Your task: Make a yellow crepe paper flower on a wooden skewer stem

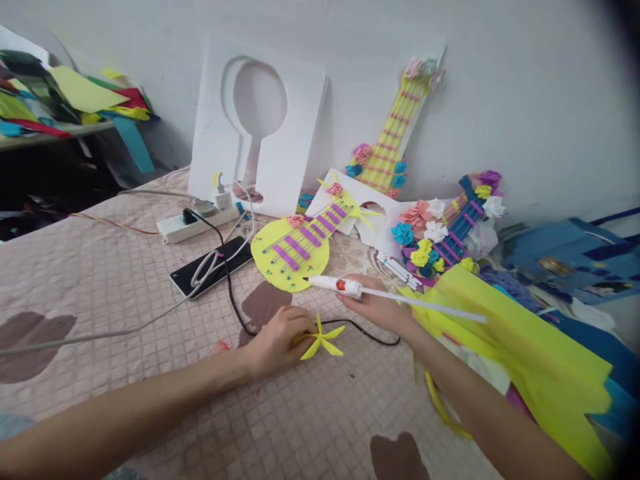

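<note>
My left hand [285, 335] is closed on a yellow paper flower [323, 341] with narrow, spread petals. In my right hand [367, 301] is a white glue gun [333, 286], its dark nozzle pointing left and a long glue stick [435, 307] jutting from its rear. The nozzle is above and apart from the flower. Just beyond both hands lies a yellow paper guitar [293, 270] with purple bars and string lines on its neck and body. The fingers of my right hand are partly hidden behind the glue gun.
A power strip [197, 223] and a dark phone [210, 268] with looping cables sit at left. White foam board [213, 127] with a cutout leans on the wall. Decorated guitars [393, 143] stand behind. Yellow paper sheets [520, 340] cover the right side.
</note>
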### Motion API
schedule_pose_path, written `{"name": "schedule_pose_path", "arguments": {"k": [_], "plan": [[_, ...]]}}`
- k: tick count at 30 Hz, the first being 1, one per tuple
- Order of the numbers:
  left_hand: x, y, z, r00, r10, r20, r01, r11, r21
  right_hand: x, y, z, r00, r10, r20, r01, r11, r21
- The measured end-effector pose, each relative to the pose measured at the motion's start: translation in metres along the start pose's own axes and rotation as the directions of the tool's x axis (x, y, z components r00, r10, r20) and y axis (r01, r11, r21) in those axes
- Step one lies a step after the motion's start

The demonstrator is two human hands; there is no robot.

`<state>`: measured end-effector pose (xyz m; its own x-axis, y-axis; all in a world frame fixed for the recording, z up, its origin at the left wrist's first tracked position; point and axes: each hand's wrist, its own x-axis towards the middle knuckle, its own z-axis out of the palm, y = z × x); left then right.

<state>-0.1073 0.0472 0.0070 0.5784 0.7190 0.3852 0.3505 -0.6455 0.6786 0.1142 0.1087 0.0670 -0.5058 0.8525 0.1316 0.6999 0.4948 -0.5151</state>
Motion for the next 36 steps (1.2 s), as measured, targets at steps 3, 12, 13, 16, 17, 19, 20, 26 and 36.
{"name": "schedule_pose_path", "arguments": {"k": [3, 12, 13, 16, 17, 19, 20, 26, 36], "plan": [[-0.002, -0.001, 0.002, 1.000, 0.008, -0.004, -0.008, 1.000, 0.009, 0.006, -0.005, 0.008, 0.999, -0.034, -0.010, 0.033, 0.998, -0.050], [-0.004, -0.003, 0.007, 1.000, 0.007, 0.013, -0.007, 1.000, 0.018, 0.017, 0.002, 0.023, 0.998, -0.056, 0.031, 0.058, 0.997, -0.060], [-0.003, -0.003, 0.006, 1.000, 0.009, 0.015, -0.009, 1.000, 0.018, 0.018, 0.002, 0.024, 0.998, -0.064, 0.027, 0.065, 0.996, -0.057], [-0.002, -0.002, 0.006, 1.000, 0.015, 0.014, -0.015, 1.000, 0.023, 0.019, 0.002, 0.027, 0.996, -0.085, 0.003, 0.085, 0.995, -0.057], [-0.002, -0.001, 0.005, 1.000, 0.015, 0.011, -0.015, 1.000, 0.024, 0.019, 0.001, 0.027, 0.996, -0.090, 0.002, 0.089, 0.994, -0.058], [-0.001, 0.000, 0.005, 1.000, 0.016, 0.008, -0.017, 1.000, 0.023, 0.020, -0.001, 0.028, 0.995, -0.095, 0.008, 0.095, 0.993, -0.063], [-0.001, 0.000, 0.005, 1.000, 0.018, 0.010, -0.018, 1.000, 0.021, 0.020, -0.002, 0.027, 0.995, -0.098, 0.016, 0.099, 0.993, -0.066], [-0.002, -0.001, 0.007, 1.000, 0.009, 0.010, -0.009, 1.000, 0.022, 0.020, -0.007, 0.022, 0.993, -0.114, 0.037, 0.116, 0.990, -0.073], [-0.002, 0.000, 0.006, 0.999, 0.004, 0.034, -0.005, 1.000, 0.028, 0.027, -0.015, 0.020, 0.997, -0.072, 0.026, 0.073, 0.996, -0.059]]}}
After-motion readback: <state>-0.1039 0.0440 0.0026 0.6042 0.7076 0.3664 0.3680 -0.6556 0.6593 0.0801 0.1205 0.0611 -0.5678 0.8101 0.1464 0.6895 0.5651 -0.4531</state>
